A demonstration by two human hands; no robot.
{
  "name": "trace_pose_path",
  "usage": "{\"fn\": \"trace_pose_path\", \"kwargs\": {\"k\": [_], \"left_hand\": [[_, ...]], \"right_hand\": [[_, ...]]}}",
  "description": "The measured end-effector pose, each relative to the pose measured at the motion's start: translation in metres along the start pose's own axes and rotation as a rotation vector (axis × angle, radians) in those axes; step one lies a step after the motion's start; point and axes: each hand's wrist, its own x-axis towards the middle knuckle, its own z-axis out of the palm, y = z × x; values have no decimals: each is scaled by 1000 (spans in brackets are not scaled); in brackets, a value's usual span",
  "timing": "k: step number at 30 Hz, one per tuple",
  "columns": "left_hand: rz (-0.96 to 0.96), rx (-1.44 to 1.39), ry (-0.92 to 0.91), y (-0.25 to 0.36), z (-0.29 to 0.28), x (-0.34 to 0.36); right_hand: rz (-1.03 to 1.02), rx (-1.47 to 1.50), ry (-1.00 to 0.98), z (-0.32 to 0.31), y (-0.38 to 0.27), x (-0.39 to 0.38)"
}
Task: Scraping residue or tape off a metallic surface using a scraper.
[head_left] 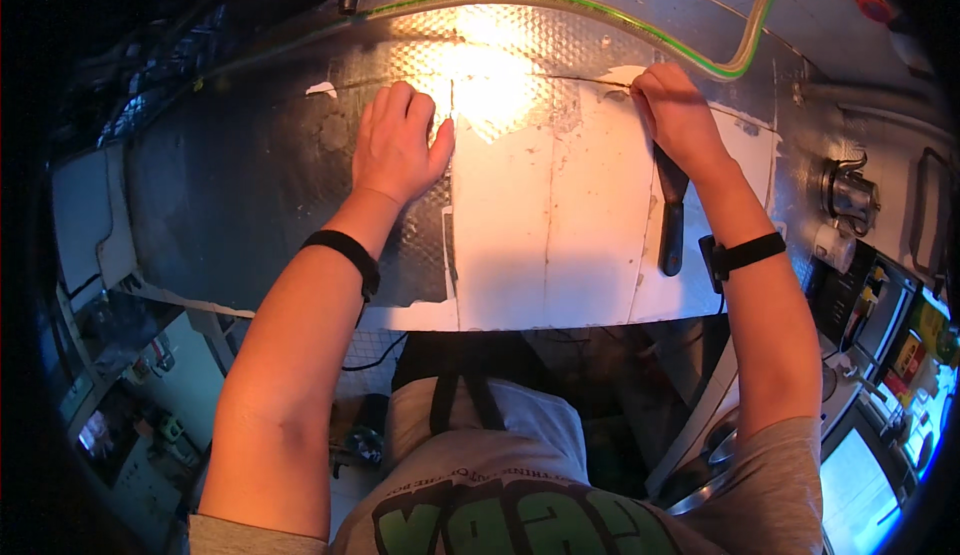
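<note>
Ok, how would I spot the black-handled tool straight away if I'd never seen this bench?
Start with the large work surface and go to its pale right-hand part. There, just left of the person's right forearm, lies the black-handled tool, handle toward the person and far end widening. Unlike the black wristband nearby, it is straight and lies on the surface.

The person wears a grey T-shirt (700, 515) with short sleeves (775, 460); on its front I see large green letters (545, 530) with dark edges. Around each wrist goes a black band: the left one (350, 249) is plain-coloured, the right one (755, 252) carries a small black box (714, 263) with a thin cable (721, 302).
</note>
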Motion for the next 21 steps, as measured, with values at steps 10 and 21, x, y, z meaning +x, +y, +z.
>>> {"fn": "trace_pose_path", "kwargs": {"k": [10,21], "left_hand": [[15,3,18,-1,0,0],[19,-42,43,-1,2,-1]], "right_hand": [[-30,2,-14,2,4,-3],[40,138,76,0,1,-9]]}}
